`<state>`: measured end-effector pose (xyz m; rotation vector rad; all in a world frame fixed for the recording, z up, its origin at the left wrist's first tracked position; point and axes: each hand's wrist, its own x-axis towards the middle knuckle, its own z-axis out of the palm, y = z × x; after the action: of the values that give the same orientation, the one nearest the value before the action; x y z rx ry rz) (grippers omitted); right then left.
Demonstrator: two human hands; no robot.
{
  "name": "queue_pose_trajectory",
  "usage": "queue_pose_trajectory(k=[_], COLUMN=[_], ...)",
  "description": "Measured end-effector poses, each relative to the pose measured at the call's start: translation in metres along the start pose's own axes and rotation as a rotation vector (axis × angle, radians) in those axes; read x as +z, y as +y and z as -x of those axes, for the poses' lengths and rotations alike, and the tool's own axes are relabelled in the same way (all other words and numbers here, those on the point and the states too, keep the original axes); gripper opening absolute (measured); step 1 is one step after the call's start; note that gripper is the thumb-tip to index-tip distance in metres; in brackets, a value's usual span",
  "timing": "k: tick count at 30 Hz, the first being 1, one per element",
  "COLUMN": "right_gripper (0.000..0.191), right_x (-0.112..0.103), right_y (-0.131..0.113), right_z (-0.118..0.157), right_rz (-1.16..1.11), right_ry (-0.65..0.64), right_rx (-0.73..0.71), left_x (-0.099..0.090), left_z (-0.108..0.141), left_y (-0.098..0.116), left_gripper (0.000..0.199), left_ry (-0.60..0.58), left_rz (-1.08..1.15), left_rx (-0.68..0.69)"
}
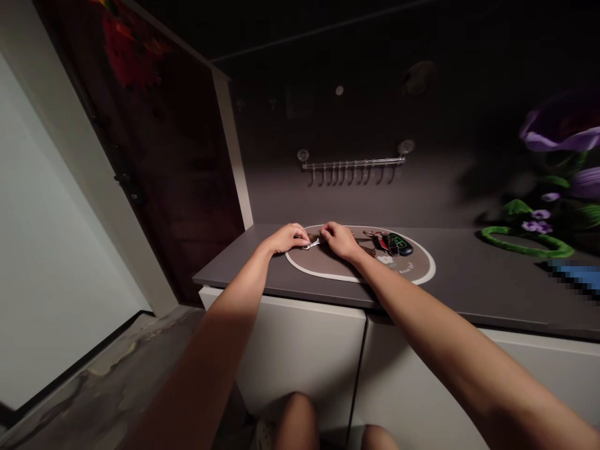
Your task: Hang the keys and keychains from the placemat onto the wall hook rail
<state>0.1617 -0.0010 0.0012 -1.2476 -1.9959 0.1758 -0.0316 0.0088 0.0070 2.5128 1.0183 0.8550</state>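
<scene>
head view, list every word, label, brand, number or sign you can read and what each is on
"Good Da": my best reading of the small white lettering on the oval mat; too small to be sure, and the right forearm may hide some.
Green marks on the black key fob: too small to read.
Blue thing at the right edge: pixelated, nothing readable.

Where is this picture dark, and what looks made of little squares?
In the head view, the door and upper wall are very dark, while the left hand and right hand are better lit; also in the head view, the blue thing at the right edge breaks into squares.
</scene>
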Motion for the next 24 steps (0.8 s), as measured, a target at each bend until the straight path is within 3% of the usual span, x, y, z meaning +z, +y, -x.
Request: queue_pose_trajectory(k=[10,16,24], right_gripper=[0.015,0.013,0.021], right_x=[0.003,0.003,0.004], right_y=[0.001,-0.003,-0.012], right_z=[-0.001,-0.001,-0.001], right_rz=[0.023,0.000,-0.435], right_ry=[-0.016,0.009,0.004], right_rx=[-0.095,-0.172,-0.101], left_x=[0.002,0.007,0.009], left_z=[0.000,-0.004,-0.011], left_y=[0.014,0.014,0.017], left_gripper=[0.020,0.030,0.033], left_ry=[0.264,0.398,0.529], left_rz=[0.230,0.480,0.816], left_rx=[-0.103,-0.160,-0.169])
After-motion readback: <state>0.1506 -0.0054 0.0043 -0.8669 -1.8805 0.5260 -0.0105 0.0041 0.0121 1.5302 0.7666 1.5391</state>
